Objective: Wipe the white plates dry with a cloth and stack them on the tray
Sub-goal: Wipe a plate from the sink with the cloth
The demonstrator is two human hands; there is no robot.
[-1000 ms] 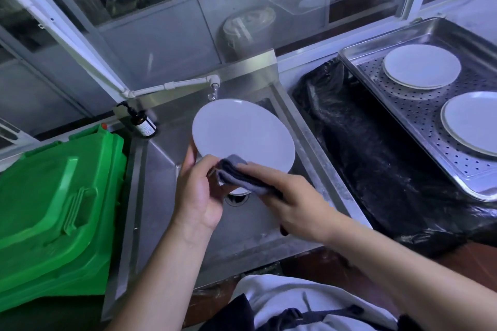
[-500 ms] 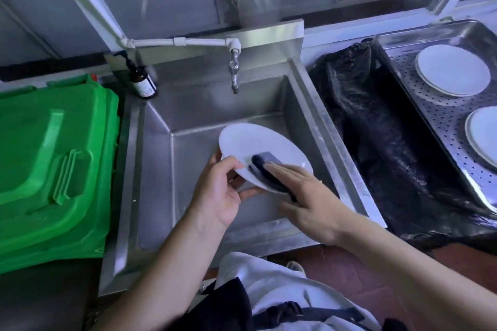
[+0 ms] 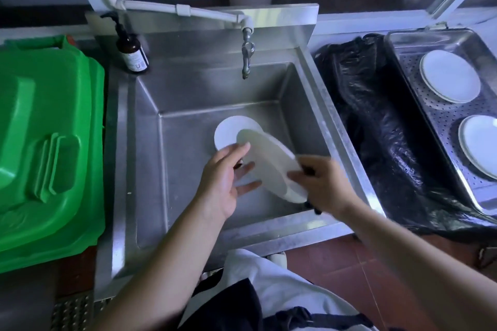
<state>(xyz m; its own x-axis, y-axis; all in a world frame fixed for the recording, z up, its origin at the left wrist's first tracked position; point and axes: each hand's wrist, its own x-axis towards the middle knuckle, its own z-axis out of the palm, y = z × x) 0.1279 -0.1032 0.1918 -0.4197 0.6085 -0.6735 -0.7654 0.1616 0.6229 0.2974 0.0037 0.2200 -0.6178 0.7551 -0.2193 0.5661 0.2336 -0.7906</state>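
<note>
1. The dark cloth (image 3: 309, 203) is mostly hidden behind the right hand (image 3: 324, 185); only dark bits show at its knuckles and below its palm, and the grip on it is blurred.
2. A second white plate (image 3: 228, 133) lies in the sink (image 3: 188, 99), partly covered by the tilted plate (image 3: 269, 164).
3. The steel sink sits under a tap (image 3: 247, 58), beyond both hands. A soap bottle (image 3: 131, 48) and a green bin (image 3: 45, 142) lie left of the left hand (image 3: 224, 183).
4. To the right of the right hand, a black plastic sheet (image 3: 376, 129) lies under a tray (image 3: 446, 121) holding two plates (image 3: 450, 75), cut off at the edge.
5. The tilted plate is between the hands: the right hand pinches its near rim, and the left hand's spread, straight fingers touch its underside.
</note>
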